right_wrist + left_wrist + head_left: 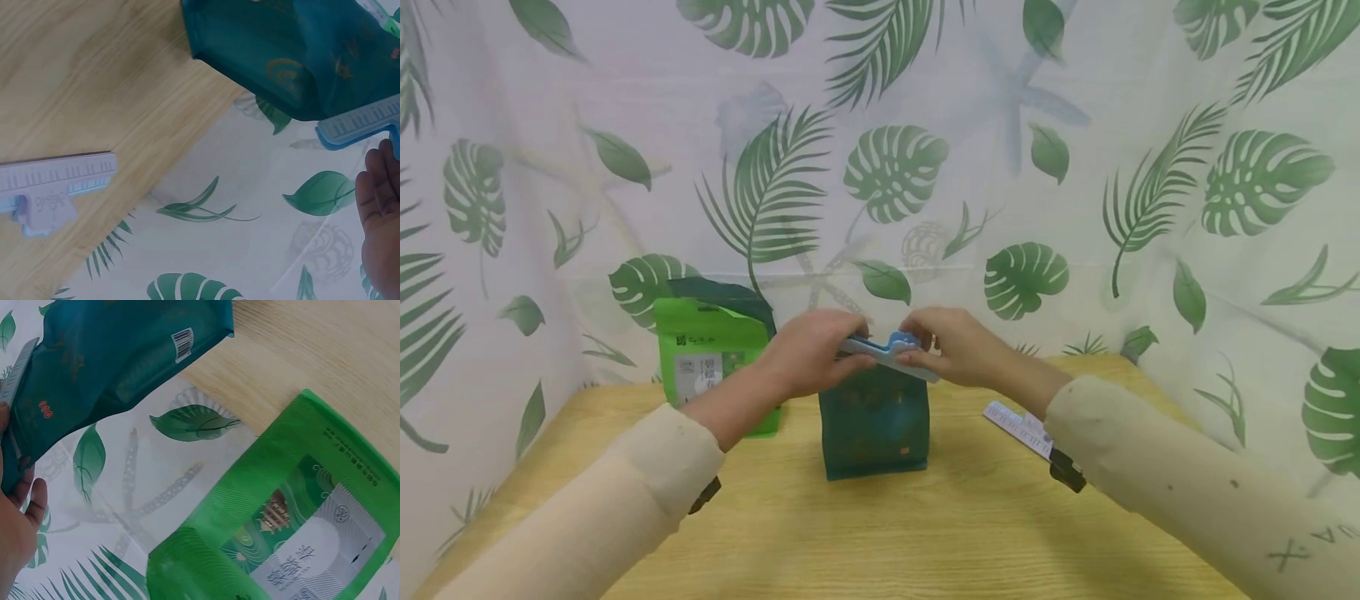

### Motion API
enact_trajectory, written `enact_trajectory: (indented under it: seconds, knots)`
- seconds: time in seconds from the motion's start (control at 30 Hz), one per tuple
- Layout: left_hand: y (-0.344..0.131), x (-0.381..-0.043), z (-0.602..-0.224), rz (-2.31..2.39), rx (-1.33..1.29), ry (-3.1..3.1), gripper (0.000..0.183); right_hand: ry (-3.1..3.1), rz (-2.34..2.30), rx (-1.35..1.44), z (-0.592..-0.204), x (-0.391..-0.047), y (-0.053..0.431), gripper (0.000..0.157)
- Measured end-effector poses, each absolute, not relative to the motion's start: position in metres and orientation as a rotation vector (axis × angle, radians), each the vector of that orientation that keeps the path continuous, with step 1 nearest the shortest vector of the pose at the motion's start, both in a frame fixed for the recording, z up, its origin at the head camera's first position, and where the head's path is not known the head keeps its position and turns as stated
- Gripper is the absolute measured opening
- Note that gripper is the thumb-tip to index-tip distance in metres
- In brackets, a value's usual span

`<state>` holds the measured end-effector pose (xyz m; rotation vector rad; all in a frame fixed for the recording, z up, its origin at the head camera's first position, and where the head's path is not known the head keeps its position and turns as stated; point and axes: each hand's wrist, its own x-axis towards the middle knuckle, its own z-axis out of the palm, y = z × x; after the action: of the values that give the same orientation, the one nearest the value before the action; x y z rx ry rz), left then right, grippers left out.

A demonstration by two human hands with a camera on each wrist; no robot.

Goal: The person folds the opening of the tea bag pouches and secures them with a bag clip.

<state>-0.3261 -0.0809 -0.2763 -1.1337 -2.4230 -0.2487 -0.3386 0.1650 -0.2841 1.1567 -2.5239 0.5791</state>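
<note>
A dark teal stand-up bag (876,425) stands on the table between my hands, and a blue bag clip (891,354) lies across its top. At the clip's left end, my left hand (816,350) grips the top of the bag, thumb in front and fingers behind. My right hand (958,346) pinches the clip by its raised handle, thumb toward me. The right wrist view shows the ribbed bar of the clip (359,124) along the bag's top edge, with the fingers of that hand (381,212) behind the handle.
A bright green bag (711,354) with a pale label stands at the back left, a dark bag (722,292) behind it. Another clip, pale lilac and blue (56,178), lies on the wooden table (880,542) to the right. Leaf-patterned cloth (962,275) hangs behind.
</note>
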Motion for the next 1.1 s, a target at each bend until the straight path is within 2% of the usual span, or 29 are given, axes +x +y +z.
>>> enact_trajectory:
  seconds: [0.2, 0.43, 0.7, 0.83, 1.1]
  knots:
    - [-0.094, -0.323, -0.285, -0.459, -0.965, -2.462, 0.033, -2.601, 0.612, 1.105, -0.299, -0.341, 0.173, 0.027]
    - [-0.106, -0.319, -0.309, -0.695, -0.879, -2.459, 0.043, -2.728, 0.642, 1.050, -0.318, -0.338, 0.180, 0.035]
    - [-0.112, -0.318, -0.339, -0.777, -0.815, -2.453, 0.031, -2.772, 0.751, 0.984, -0.337, -0.338, 0.187, 0.054]
    - [-0.115, -0.316, -0.353, -0.878, -0.767, -2.481, 0.028, -2.774, 0.825, 0.985, -0.350, -0.338, 0.188, 0.040]
    - [-0.115, -0.314, -0.378, -0.989, -0.647, -2.515, 0.026, -2.844, 0.926, 0.925, -0.371, -0.333, 0.188, 0.032]
